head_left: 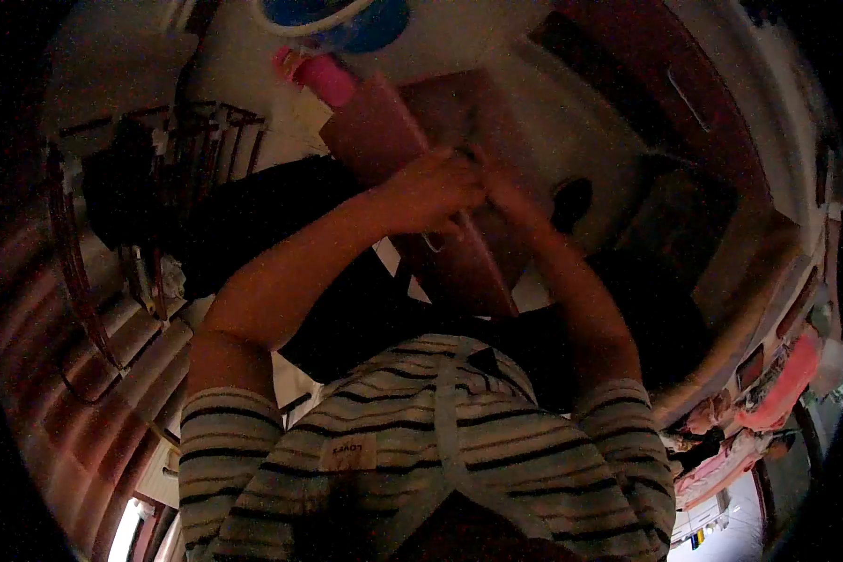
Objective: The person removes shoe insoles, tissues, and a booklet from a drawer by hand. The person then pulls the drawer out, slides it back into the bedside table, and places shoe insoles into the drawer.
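My left hand [431, 192] is closed, its fingers curled in over the edge of a reddish-brown panel [370, 126]. My right hand [513, 199] meets it there with bent fingers, and the fingertips of both hands come together. Something small and dark shows at the fingertips; in the dim light I cannot make out what it is. The panel slants across my lap, and a second reddish-brown surface [454, 94] lies beside it, seemingly part of the same piece. A small pale curved shape [433, 243] shows on the panel below my left hand.
Beyond the panel's far end is a pink container [326, 79], with a blue basin [375, 28] behind it. Dark rack-like frames [239, 140] stand at the left. A dark red cabinet [698, 84] is at the upper right. Pink cloth [782, 384] lies at the right.
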Available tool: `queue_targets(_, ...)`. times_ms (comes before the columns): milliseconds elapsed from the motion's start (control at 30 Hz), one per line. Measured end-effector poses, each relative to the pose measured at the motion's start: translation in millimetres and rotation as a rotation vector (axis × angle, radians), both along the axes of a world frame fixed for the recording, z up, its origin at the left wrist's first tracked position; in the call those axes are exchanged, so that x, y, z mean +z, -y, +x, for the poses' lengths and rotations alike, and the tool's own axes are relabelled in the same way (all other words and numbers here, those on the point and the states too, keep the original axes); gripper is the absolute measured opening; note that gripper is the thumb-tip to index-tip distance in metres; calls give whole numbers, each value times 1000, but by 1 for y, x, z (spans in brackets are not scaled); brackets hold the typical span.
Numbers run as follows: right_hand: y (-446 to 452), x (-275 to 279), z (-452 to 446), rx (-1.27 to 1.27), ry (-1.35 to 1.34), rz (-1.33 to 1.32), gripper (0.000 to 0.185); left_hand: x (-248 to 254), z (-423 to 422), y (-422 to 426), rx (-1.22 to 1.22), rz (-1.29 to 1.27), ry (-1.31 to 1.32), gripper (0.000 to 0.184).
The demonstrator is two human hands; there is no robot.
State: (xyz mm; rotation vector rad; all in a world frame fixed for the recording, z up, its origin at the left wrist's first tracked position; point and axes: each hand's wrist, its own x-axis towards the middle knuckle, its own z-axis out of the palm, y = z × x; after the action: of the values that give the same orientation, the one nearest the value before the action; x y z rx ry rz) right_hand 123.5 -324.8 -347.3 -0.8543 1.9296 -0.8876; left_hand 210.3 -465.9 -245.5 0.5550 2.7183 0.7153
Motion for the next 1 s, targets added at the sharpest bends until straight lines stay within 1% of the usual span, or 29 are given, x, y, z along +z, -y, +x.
queue_targets(67, 8, -6, 12, 109, -30, 46, 35, 2, -3, 2, -23, 36, -42, 51)
queue_targets(133, 2, -8, 22, 189, -12, 96, 35, 6, -3, 2, -17, 51, 102, 48)
queue_targets(167, -8, -6, 27, 222, 13, 122, 35, 7, -3, 5, -23, 51, 94, 48)
queue_targets(233, -32, 1, 35, 275, 73, 176, 36, 8, -2, 8, -69, 29, 98, 39)
queue_targets(333, -73, 12, 26, 197, 212, 208, 36, -3, -2, 8, -82, -8, 98, 37)
queue_targets(367, -86, 15, 15, 86, 293, 190, 36, 6, -8, 6, -95, -6, 86, 37)
queue_targets(400, -99, 20, 1, -49, 384, 157, 37, 22, -16, 6, -114, -102, 220, 40)
queue_targets(433, -110, 26, -10, -207, 487, 103, 37, 34, -20, 7, -129, -204, 351, 43)
queue_targets(500, -128, 55, -28, -599, 741, -82, 37, 38, -26, 2, -154, -245, 337, 41)
queue_targets(567, -140, 97, -36, -841, 902, -266, 39, 29, -27, 0, -187, -286, 319, 39)
queue_targets(633, -137, 147, -36, -795, 867, -531, 37, 7, -24, 6, -155, -229, 140, 41)
queue_targets(667, -137, 169, -35, -769, 842, -664, 36, 14, -25, 5, -180, -234, 123, 41)
queue_targets(733, -142, 197, -34, -694, 777, -927, 35, 33, -27, 3, -168, -284, 247, 43)
queue_targets(767, -150, 194, -33, -701, 757, -946, 35, 30, -26, 3, -185, -294, 229, 43)
queue_targets(800, -156, 182, -32, -733, 308, -680, 35, 23, -23, 3, -138, -292, 232, 44)
queue_targets(833, -159, 169, -32, -735, 89, -552, 36, 16, -20, 4, -86, -289, 241, 44)
queue_targets(867, -163, 157, -32, -741, -123, -408, 36, 21, -19, 3, -87, -303, 236, 44)
queue_targets(900, -165, 143, -36, -707, 260, -651, 36, 24, -17, 2, -109, -282, 210, 43)
queue_targets(967, -158, 106, -48, -636, 653, -879, 37, 27, -17, 4, -121, -261, 186, 41)
queue_targets(1000, -149, 91, -52, -626, 486, -742, 37, 27, -16, 4, -123, -290, 215, 41)
